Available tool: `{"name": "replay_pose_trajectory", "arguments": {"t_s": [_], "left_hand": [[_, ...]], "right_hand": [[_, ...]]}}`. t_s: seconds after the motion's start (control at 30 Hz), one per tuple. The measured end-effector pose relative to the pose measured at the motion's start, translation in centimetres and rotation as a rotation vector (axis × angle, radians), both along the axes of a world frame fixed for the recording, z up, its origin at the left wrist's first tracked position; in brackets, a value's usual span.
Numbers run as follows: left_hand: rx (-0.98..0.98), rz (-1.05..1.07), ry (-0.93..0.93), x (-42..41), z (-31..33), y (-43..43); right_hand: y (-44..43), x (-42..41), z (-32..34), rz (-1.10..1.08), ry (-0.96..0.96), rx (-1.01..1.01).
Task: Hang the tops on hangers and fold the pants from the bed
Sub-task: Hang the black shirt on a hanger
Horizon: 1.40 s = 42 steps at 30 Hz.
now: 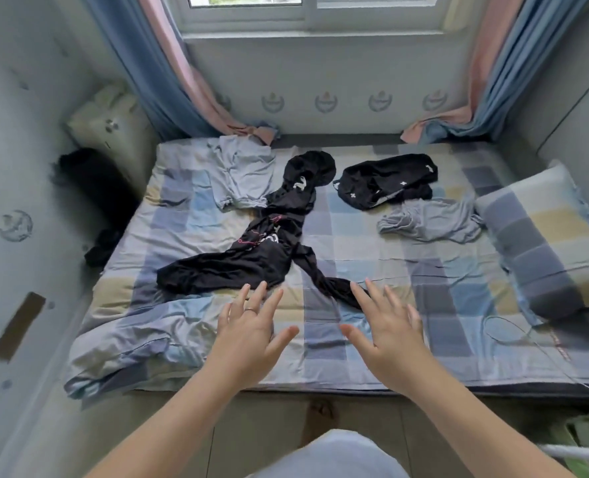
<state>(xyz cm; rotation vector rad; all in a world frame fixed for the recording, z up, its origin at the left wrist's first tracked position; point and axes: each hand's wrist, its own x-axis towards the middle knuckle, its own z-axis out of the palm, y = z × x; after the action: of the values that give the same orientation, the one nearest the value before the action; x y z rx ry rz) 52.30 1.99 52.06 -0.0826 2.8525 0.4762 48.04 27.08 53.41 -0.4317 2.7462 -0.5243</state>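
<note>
Black cloth takes up most of what we see on the bed (424, 339). A long black garment (251, 250) with pink print sprawls from the middle toward the left edge, one end trailing toward the near edge. A bundled black garment (386, 181) lies toward the far edge, right of the middle. A pale blue top (241, 174) sits crumpled by the far left corner, and a grey garment (431, 219) lies just beside the checked pillow (534, 243) at the right edge. We find the left hand (248, 329) and the right hand (386, 332) spread over the near edge, fingers straight, holding nothing. Whether the right fingertips touch the trailing black end, we cannot tell.
</note>
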Motion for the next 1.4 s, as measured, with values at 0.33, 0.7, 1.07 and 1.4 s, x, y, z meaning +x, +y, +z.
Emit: {"name": "replay_pose_trajectory", "arguments": {"t_s": [0.33, 0.7, 1.07, 1.4], "left_hand": [[0.013, 0.074, -0.051, -11.3, -2.6, -4.4], [-0.004, -0.047, -0.140, -27.2, -13.0, -14.5], [-0.058, -0.137, -0.513, -37.2, -32.3, -31.8], [-0.136, -0.083, -0.695, -33.0, -47.7, -38.7]], "right_hand": [[-3.8, -11.3, -2.0, 0.060, -0.045, 0.041], [-14.2, -23.3, -11.8, -0.068, -0.078, 0.107], [-33.2, -33.1, -29.5, -0.073, -0.430, 0.183], [-40.4, -32.1, -48.2, 0.134, -0.707, 0.198]]}}
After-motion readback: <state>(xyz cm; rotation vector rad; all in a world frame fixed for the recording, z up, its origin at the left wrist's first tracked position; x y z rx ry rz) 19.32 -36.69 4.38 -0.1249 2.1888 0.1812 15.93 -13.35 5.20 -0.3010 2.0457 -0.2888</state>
